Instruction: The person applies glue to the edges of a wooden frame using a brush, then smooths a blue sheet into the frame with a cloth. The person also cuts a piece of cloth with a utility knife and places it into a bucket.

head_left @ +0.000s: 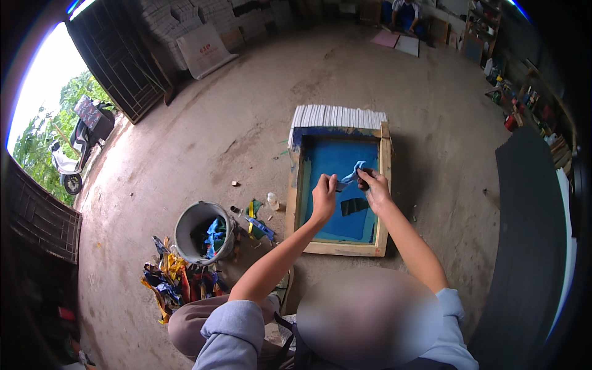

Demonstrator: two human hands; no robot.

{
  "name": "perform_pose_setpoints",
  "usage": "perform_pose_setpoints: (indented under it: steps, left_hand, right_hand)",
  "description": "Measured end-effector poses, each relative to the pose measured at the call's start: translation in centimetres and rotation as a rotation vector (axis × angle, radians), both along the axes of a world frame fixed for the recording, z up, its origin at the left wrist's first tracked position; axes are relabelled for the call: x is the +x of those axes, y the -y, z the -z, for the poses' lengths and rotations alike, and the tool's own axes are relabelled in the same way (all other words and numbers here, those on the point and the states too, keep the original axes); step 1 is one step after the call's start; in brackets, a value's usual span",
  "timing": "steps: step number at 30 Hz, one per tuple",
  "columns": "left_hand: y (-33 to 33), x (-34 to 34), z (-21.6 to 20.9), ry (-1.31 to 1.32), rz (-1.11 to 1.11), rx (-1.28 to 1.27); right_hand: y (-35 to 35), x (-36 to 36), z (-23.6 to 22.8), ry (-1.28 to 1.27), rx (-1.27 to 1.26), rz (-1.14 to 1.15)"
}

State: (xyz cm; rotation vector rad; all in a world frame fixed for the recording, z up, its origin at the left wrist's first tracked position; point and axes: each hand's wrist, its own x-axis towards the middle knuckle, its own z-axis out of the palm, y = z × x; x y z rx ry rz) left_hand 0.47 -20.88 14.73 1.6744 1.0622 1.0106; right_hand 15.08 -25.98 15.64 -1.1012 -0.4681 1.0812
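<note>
A crumpled light-blue strip of cloth or tape (350,177) is stretched between my two hands. My left hand (324,194) is closed around its lower left end. On its other side, my right hand (374,187) pinches it near the top. Both hands hover over a wooden screen-printing frame (295,209) with blue mesh (327,154). Low in the mesh, just under my hands, is a dark rectangular patch (353,206). A stack of white sheets (339,115) sticks out at the frame's far side.
At my left stands a grey bucket (186,229) with blue and dark scraps inside. Beside it lie a pile of stained scraps (172,280), a blue tool (259,227) and a small bottle (273,200). A dark sheet (524,240) lies at the right. Far back, another person (404,15) works on the floor.
</note>
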Motion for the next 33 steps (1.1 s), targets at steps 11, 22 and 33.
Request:
perform_pose_setpoints:
  steps: [11,22,33]
  left_hand:
    - [-2.1,0.7,10.3,0.314,0.133,-0.277]
    - [-5.1,1.0,15.1,0.255,0.485,-0.643]
    - [-5.7,-1.8,15.2,-0.032,-0.041,-0.155]
  right_hand:
    - [-1.9,0.5,10.1,-0.077,-0.081,-0.067]
    - [-2.2,1.0,13.4,-0.028,-0.193,-0.071]
    - [-7.0,6.2,14.4,0.059,-0.159,0.127]
